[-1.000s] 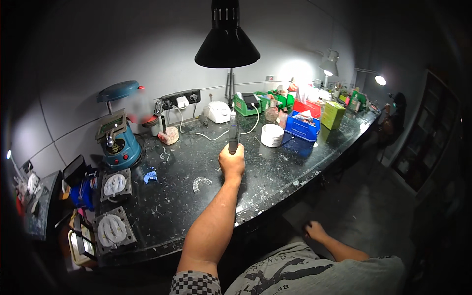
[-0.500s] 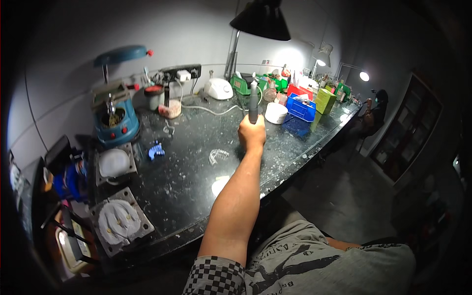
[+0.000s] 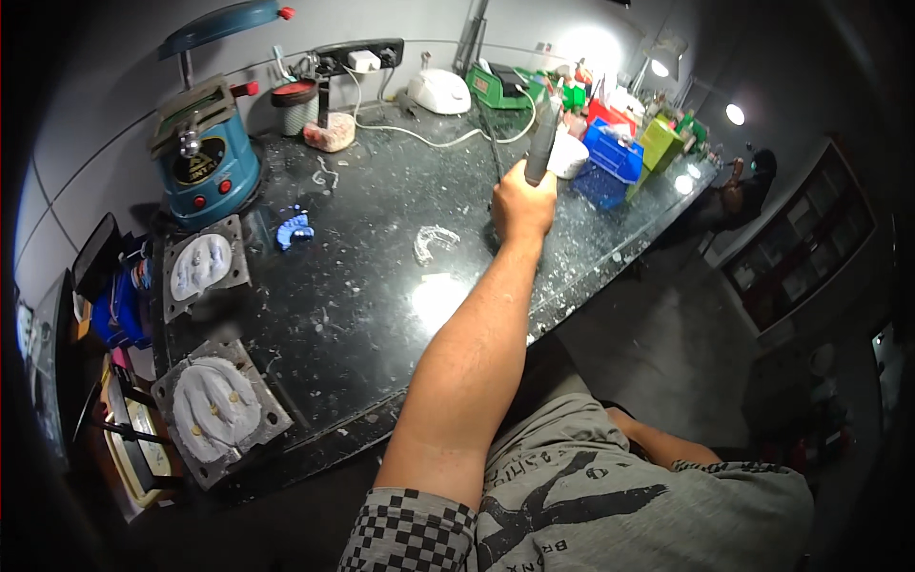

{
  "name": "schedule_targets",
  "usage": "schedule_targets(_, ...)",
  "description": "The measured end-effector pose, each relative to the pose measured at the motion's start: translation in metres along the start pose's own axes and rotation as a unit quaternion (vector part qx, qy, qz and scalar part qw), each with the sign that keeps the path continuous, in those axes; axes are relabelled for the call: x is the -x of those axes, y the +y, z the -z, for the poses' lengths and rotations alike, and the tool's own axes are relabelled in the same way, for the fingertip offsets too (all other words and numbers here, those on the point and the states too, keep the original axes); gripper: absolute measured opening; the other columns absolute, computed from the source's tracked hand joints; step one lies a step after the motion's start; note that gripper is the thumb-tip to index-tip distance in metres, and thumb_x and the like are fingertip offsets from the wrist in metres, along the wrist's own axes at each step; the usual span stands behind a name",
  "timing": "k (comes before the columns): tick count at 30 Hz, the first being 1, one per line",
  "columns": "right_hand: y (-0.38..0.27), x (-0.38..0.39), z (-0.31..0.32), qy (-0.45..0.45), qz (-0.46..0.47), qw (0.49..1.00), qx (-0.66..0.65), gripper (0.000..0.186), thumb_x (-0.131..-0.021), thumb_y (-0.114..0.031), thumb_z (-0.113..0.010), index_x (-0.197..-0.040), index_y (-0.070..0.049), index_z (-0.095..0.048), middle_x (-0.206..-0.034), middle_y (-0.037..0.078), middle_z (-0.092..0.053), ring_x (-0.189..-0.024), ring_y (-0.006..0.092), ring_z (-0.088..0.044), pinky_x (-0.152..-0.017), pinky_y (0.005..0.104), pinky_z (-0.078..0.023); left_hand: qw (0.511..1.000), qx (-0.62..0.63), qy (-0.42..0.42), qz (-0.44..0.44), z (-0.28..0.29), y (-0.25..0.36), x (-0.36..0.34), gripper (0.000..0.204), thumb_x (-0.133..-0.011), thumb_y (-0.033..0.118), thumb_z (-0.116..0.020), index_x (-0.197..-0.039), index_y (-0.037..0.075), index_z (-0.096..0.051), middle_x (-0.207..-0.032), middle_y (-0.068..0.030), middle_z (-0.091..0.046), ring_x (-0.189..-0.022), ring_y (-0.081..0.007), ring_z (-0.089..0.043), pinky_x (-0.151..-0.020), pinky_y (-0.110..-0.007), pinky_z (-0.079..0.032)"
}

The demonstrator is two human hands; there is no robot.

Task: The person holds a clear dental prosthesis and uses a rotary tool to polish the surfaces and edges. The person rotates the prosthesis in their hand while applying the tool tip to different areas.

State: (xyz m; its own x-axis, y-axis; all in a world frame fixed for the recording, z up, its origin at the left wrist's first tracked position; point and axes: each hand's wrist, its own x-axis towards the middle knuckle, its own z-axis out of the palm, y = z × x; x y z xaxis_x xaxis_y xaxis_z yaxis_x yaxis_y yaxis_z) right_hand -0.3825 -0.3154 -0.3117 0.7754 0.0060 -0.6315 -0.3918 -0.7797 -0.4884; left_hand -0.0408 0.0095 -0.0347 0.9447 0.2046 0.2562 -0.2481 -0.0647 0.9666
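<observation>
My left hand (image 3: pixel 524 206) is stretched out over the black workbench (image 3: pixel 353 276), its fingers wrapped round a dark grey rotary handpiece (image 3: pixel 541 151). The handpiece points upward, with its tip near the bins. A white cable runs from the area by the handpiece toward the wall socket. To the left of the hand lies a clear, arch-shaped dental tray (image 3: pixel 436 244) on the bench. Farther left is a blue toothed arch piece (image 3: pixel 294 231). My right forearm (image 3: pixel 667 440) rests by my lap; the hand itself is hidden.
A blue-green machine (image 3: pixel 210 162) stands at the left. Two metal plates with white plaster (image 3: pixel 214 405) lie along the left edge. A white control box (image 3: pixel 439 92), a blue bin (image 3: pixel 615 153) and a white tub (image 3: pixel 570 155) stand at the back. Another person (image 3: pixel 748 191) sits far right.
My view has tilted downward and the bench sits higher in the picture. My left hand, still round the handpiece, has moved right, and the handpiece leans more to the right.
</observation>
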Motion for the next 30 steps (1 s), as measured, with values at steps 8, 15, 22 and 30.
schedule_targets(8,0.014,0.002,0.006,0.056,0.078,0.994,0.050,0.043,-0.091,-0.043,-0.063,-0.112,-0.006,-0.072,-0.116,0.028,-0.069,-0.110,0.0459,-0.065,-0.089,0.0465,-0.053,0.998,0.006,-0.012,-0.054,-0.005,-0.003,-0.002,0.022,-0.082,0.024,-0.072,-0.082,0.002,-0.069,-0.066,-0.0135,-0.066,-0.060,-0.0250,-0.065,-0.062,-0.041,-0.050)
schedule_targets(15,0.050,-0.017,0.051,-0.204,0.200,0.952,0.111,0.059,-0.080,-0.045,-0.076,-0.123,-0.007,-0.070,-0.130,0.020,-0.069,-0.118,0.0366,-0.066,-0.098,0.0436,-0.051,0.997,-0.007,0.019,-0.074,-0.004,-0.007,0.000,0.019,-0.084,0.023,-0.072,-0.088,0.004,-0.072,-0.063,-0.0084,-0.064,-0.060,-0.0174,-0.061,-0.062,-0.036,-0.049)
schedule_targets(22,-0.091,-0.042,0.104,-0.342,0.050,0.818,0.461,0.041,-0.082,-0.034,-0.071,-0.108,-0.002,-0.076,-0.113,0.022,-0.073,-0.105,0.0386,-0.071,-0.088,0.0460,-0.056,0.996,-0.027,0.018,-0.081,-0.002,-0.008,0.002,0.024,-0.089,0.026,-0.074,-0.083,0.004,-0.069,-0.060,0.0026,-0.053,-0.059,-0.0085,-0.048,-0.056,-0.031,-0.040)
schedule_targets(30,0.002,-0.036,0.125,-0.457,0.013,0.855,0.247,0.039,-0.091,-0.035,-0.061,-0.106,-0.003,-0.077,-0.105,0.019,-0.075,-0.098,0.0324,-0.073,-0.085,0.0438,-0.057,0.996,-0.065,0.057,-0.028,-0.002,-0.004,0.005,0.030,-0.089,0.029,-0.076,-0.079,0.003,-0.066,-0.062,0.0045,-0.051,-0.060,-0.0079,-0.046,-0.055,-0.031,-0.038)
